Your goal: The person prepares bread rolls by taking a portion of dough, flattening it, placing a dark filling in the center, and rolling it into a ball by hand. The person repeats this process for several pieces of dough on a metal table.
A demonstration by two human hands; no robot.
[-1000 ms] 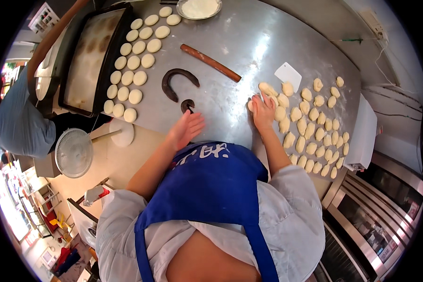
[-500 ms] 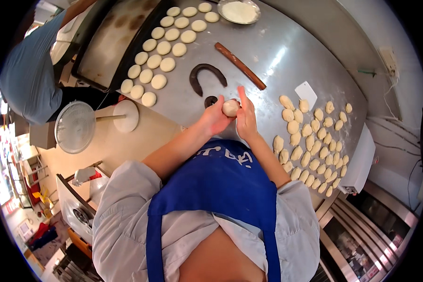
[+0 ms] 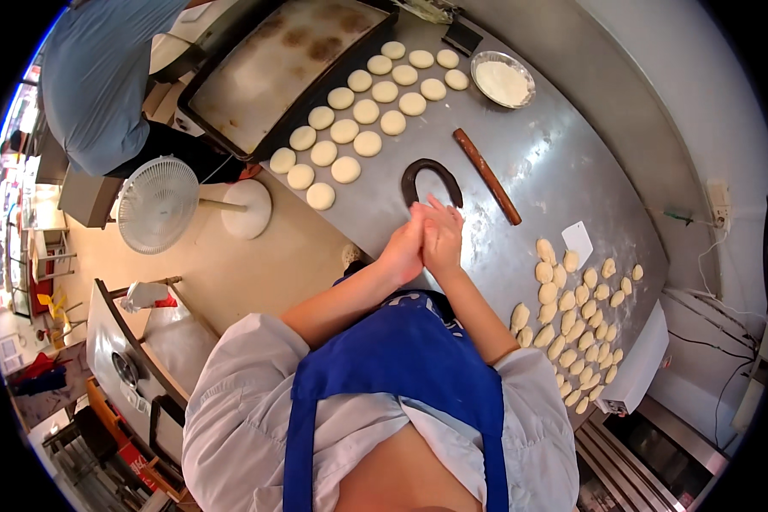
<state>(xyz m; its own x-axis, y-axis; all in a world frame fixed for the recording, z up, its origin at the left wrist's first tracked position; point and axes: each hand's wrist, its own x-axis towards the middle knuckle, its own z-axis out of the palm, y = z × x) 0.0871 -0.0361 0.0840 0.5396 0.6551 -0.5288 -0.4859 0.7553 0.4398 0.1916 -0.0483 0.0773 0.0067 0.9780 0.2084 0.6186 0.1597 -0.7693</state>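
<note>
My left hand [image 3: 405, 247] and my right hand [image 3: 442, 237] are pressed palm to palm above the near edge of the steel table, fingers pointing away from me. The dough ball seen between them a moment ago is hidden inside the closed palms. Just beyond my fingertips lies a dark brown, U-shaped roll of paste [image 3: 413, 175]. To its right rests a wooden rolling pin [image 3: 486, 177], dusted with flour. Flat round dough cakes [image 3: 344, 130] stand in rows at the far left of the table.
Many small dough pieces [image 3: 568, 300] lie on the right, beside a white scraper [image 3: 577, 246]. A bowl of flour [image 3: 501, 81] stands far back. At left are a large baking pan [image 3: 256, 77], a fan [image 3: 157, 205] and another person in a blue shirt [image 3: 102, 77].
My palms have closed over the dough ball, which was visible between them before. The view has shifted, so the table's things appear farther right and lower.
</note>
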